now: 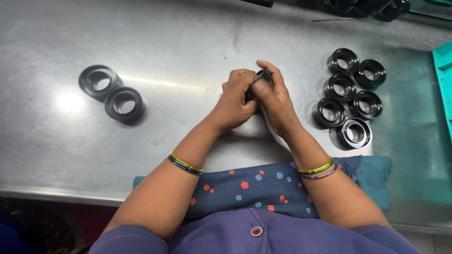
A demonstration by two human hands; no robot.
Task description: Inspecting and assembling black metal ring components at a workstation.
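My left hand (pixel 235 101) and my right hand (pixel 275 96) are pressed together over the middle of a steel table (pixel 188 42). Both close around a small black ring-shaped part (pixel 261 74), of which only an edge shows between the fingers. Two black rings (pixel 113 91) lie on the table to the left, one overlapping the other. A cluster of several black rings (pixel 351 96) lies to the right of my right hand.
A teal tray edge (pixel 443 80) sits at the far right. More dark parts (pixel 367 7) lie at the table's back edge. A patterned blue cloth (pixel 263 188) covers the front edge by my body.
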